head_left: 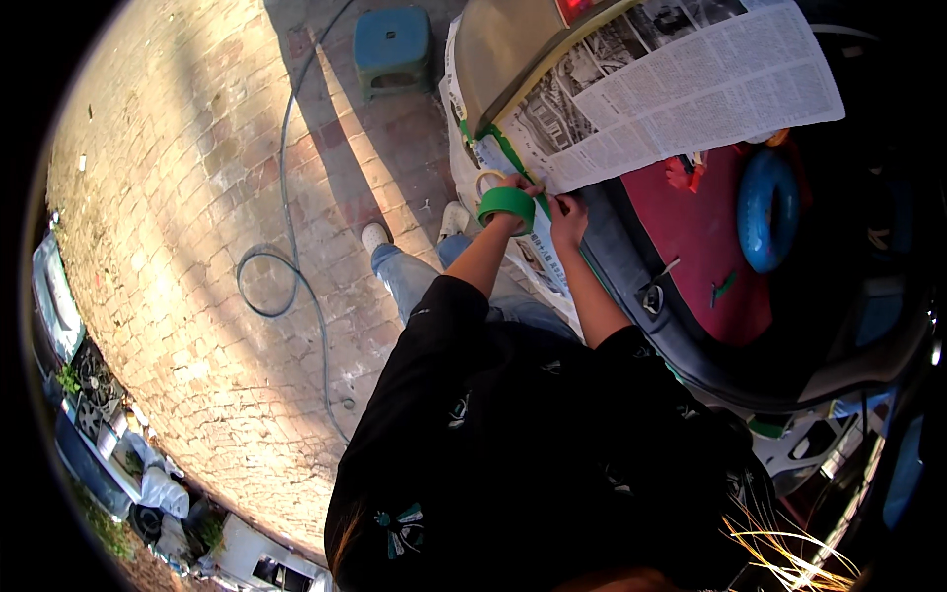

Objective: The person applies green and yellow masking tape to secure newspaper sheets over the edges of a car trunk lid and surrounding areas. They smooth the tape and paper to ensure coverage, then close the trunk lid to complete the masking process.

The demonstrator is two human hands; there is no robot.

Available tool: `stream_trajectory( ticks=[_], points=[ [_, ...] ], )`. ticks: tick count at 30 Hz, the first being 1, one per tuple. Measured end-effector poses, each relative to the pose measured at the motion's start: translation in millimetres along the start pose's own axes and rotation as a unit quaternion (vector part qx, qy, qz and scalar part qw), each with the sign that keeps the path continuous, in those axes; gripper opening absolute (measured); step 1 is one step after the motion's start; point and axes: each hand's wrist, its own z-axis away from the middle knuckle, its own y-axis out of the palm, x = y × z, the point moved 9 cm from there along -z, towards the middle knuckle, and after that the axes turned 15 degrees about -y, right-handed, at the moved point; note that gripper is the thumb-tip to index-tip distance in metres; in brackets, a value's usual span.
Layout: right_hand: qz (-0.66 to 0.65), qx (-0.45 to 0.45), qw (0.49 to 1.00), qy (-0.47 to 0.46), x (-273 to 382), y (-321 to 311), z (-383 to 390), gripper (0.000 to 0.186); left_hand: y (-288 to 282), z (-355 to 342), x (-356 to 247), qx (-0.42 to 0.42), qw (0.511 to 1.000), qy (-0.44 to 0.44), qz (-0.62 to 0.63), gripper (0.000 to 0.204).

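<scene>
My left hand (513,201) grips a wide green tape roll (503,205), with a beige ring, apparently another roll (485,178), behind it. Just to its right, my right hand (568,212) has its fingers closed at a green tape strip along a car's edge; whether they pinch the strip is unclear. A sheet of newspaper (691,89) covers the upper part beside a beige body panel (508,59) with a red lamp (574,8). More white paper (547,261) lies along the edge below my hands.
A blue plastic stool (392,49) stands at the top. A grey hose (264,306) loops across the brick paving. Inside the car opening are a red board (681,237), a blue inflatable ring (762,212) and small items. Assorted scrap (163,493) lies at the lower left.
</scene>
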Motion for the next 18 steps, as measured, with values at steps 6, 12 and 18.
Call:
stream_trajectory(
  ticks=[6,12,18],
  points=[
    [0.038,0.035,0.998,-0.036,16.2,-1.4,-3.9,0.018,-5.1,12.5,-17.3,-0.039,0.997,0.008,-0.068,0.023],
    [0.06,0.017,0.998,-0.011,3.0,3.7,-4.0,0.016,-3.9,10.7,-13.1,-0.023,0.999,-0.019,-0.043,0.024],
    [-0.087,-0.01,0.991,0.101,-3.7,8.6,0.4,0.024,-7.1,9.5,-11.5,-0.035,0.999,-0.024,-0.025,0.022]
  ],
)
